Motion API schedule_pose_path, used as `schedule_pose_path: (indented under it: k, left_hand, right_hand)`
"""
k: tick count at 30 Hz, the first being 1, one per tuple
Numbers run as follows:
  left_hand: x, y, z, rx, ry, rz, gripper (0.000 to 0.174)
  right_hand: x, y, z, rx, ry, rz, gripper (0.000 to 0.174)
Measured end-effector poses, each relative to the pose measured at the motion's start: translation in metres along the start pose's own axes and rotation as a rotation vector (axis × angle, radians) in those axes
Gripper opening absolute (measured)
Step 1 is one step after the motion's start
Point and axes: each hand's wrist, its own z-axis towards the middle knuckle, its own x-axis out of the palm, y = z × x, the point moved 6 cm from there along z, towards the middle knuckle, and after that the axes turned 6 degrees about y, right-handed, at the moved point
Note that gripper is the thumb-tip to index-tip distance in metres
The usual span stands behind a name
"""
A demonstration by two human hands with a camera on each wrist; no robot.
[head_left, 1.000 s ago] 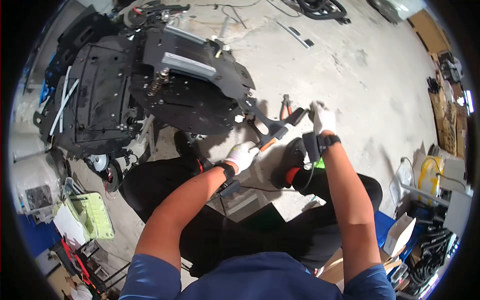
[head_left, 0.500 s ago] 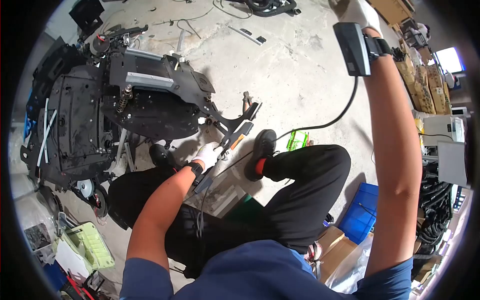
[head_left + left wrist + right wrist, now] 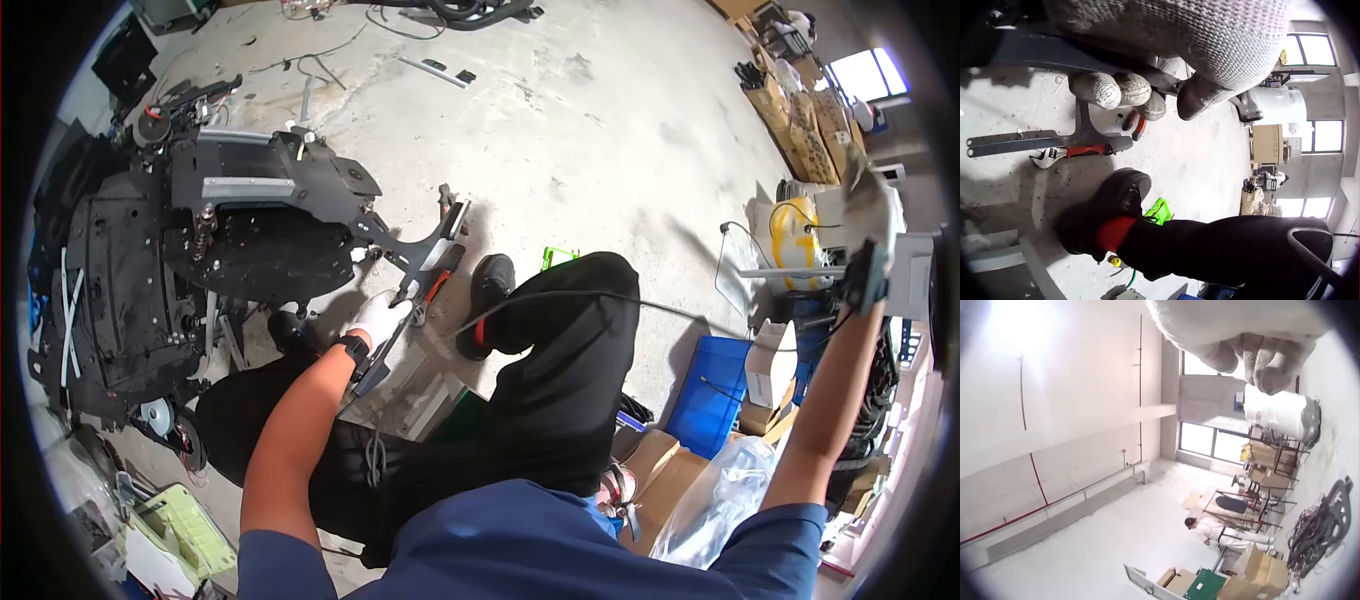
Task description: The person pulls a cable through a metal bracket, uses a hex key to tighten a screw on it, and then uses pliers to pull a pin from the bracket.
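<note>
In a white knit glove, my left hand (image 3: 380,318) grips one end of a black metal bracket (image 3: 425,250), which extends from an overturned black vehicle chassis (image 3: 270,240). The left wrist view shows its fingers (image 3: 1132,89) curled around a flat dark bar. Beneath the bracket, an adjustable wrench (image 3: 1085,150) with a red and black handle lies on the floor, close to red-handled pliers (image 3: 1139,127). My gloved right hand (image 3: 868,205) is raised out at the far right, blurred. In the right wrist view its fingers (image 3: 1266,362) are loosely curled, with nothing visible in them.
A bright green piece (image 3: 560,257) lies past the right shoe (image 3: 492,285). To the right are a blue bin (image 3: 708,390), cardboard and plastic wrap (image 3: 720,500). A cable (image 3: 600,296) crosses above my right knee. Another person (image 3: 1210,531) stands farther off.
My right hand has swung from beside the bracket far out to the right. My head has turned right, so the chassis sits farther left in view. The left hand keeps its hold on the bracket.
</note>
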Motion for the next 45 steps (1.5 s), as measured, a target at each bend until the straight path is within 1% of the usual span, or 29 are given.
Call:
schedule_pose_path:
  k: [3,4,5,6,7,8,9,10,11,12,13,14,15,17,18,19,20,21,23,24,25,27,28,33,35,36,38,42,45]
  left_hand:
    - [0.0,0.012,0.011,-0.027,0.004,0.0,0.033]
    - [-0.002,0.006,0.007,-0.018,-0.008,0.001,0.031]
    - [0.001,0.032,0.027,0.172,-0.076,0.101,0.026]
    - [0.004,0.04,0.022,-0.044,0.067,-0.241,0.024]
    - [0.01,0.033,0.011,-0.267,0.209,-0.569,0.021]
    - [0.0,0.012,0.001,-0.112,0.159,-0.344,0.02]
    - [-0.001,-0.004,-0.005,0.054,0.126,-0.12,0.018]
    - [0.003,0.006,-0.002,-0.048,0.122,-0.174,0.015]
    - [0.005,0.019,-0.002,-0.165,0.111,-0.224,0.012]
    - [0.004,0.016,-0.004,-0.181,0.116,-0.198,0.015]
    - [0.0,0.009,-0.007,-0.201,0.113,-0.177,0.018]
    - [0.001,0.004,-0.007,-0.216,0.136,-0.148,0.018]
    - [-0.001,0.001,-0.008,-0.217,0.131,-0.12,0.022]
    - [-0.008,0.009,-0.01,-0.253,0.113,-0.079,0.027]
    - [-0.009,0.013,-0.006,-0.205,0.136,-0.08,0.03]
    - [-0.011,0.016,-0.003,-0.155,0.159,-0.084,0.034]
    - [-0.012,-0.012,-0.01,-0.071,0.182,0.136,0.038]
    - [-0.011,-0.025,-0.013,-0.091,0.182,0.144,0.038]
    - [-0.008,-0.032,-0.015,-0.197,0.158,-0.094,0.037]
    - [-0.011,-0.027,-0.016,-0.217,0.156,-0.091,0.037]
    - [-0.008,-0.024,-0.019,-0.242,0.155,-0.111,0.036]
    - [-0.001,-0.019,-0.016,-0.286,0.15,-0.157,0.036]
    - [-0.002,-0.015,-0.017,-0.307,0.146,-0.18,0.036]
    - [-0.007,0.006,-0.019,-0.394,0.123,-0.304,0.035]
    - [-0.005,0.009,-0.015,-0.408,0.116,-0.36,0.034]
    - [-0.005,0.013,-0.017,-0.414,0.112,-0.39,0.034]
    - [-0.006,0.017,-0.022,-0.417,0.101,-0.449,0.034]
    - [0.002,0.017,-0.002,-0.415,0.096,-0.558,0.033]
    - [0.004,0.02,0.0,-0.411,0.119,-0.632,0.033]
  right_hand:
    - [-0.105,0.047,-0.06,-0.06,0.062,-2.007,0.033]
    - [-0.116,0.167,-0.088,-0.295,-0.349,-2.442,0.026]
    - [-0.183,0.134,-0.088,-0.415,-0.351,-2.546,0.017]
    - [-0.251,0.135,-0.109,-0.177,-0.607,-1.824,0.016]
    - [-0.308,0.126,-0.116,-0.274,-0.776,-1.985,0.018]
    - [-0.367,0.119,-0.126,-0.236,-0.766,-1.773,0.02]
    - [-0.418,0.126,-0.141,0.026,-0.938,-1.756,0.019]
    - [-0.472,0.145,-0.157,0.038,-0.912,-1.76,0.016]
    - [-0.514,0.125,-0.164,-0.08,-0.948,-1.499,0.011]
    - [-0.556,0.121,-0.174,-0.163,-0.905,-1.305,0.008]
    - [-0.604,0.138,-0.19,-0.132,-0.946,-1.332,0.008]
    - [-0.648,0.138,-0.196,-0.151,-0.931,-1.137,0.011]
    - [-0.665,0.136,-0.199,0.067,-0.895,-1.367,0.016]
    - [-0.695,0.128,-0.206,-0.1,-1.152,-1.254,0.02]
    - [-0.72,0.133,-0.214,-0.084,-1.16,-1.229,0.02]
    - [-0.732,0.141,-0.208,-0.113,-0.948,-1.575,0.019]
    - [-0.74,0.14,-0.202,-0.143,-0.696,-1.901,0.018]
    - [-0.739,0.133,-0.196,-0.133,-0.703,-1.881,0.018]
    - [-0.75,0.124,-0.206,-0.134,-1.257,-1.22,0.016]
    - [-0.769,0.14,-0.213,0.056,-1.335,-1.622,0.016]
    - [-0.779,0.138,-0.218,0.073,-1.339,-1.609,0.016]
    - [-0.734,0.122,-0.198,0.286,-1.461,-2.169,0.02]
    - [-0.723,0.114,-0.192,0.357,-1.522,-2.175,0.027]
    - [-0.733,0.109,-0.18,0.496,-1.627,-2.41,0.025]
    - [-0.744,0.112,-0.184,0.687,-1.729,-2.406,0.026]
    - [-0.744,0.112,-0.183,0.695,-1.719,-2.415,0.026]
    - [-0.746,0.112,-0.178,0.844,-1.726,-2.404,0.027]
    - [-0.742,0.112,-0.177,0.866,-1.705,-2.404,0.027]
    - [-0.721,0.106,-0.184,0.88,-1.779,-2.316,0.027]
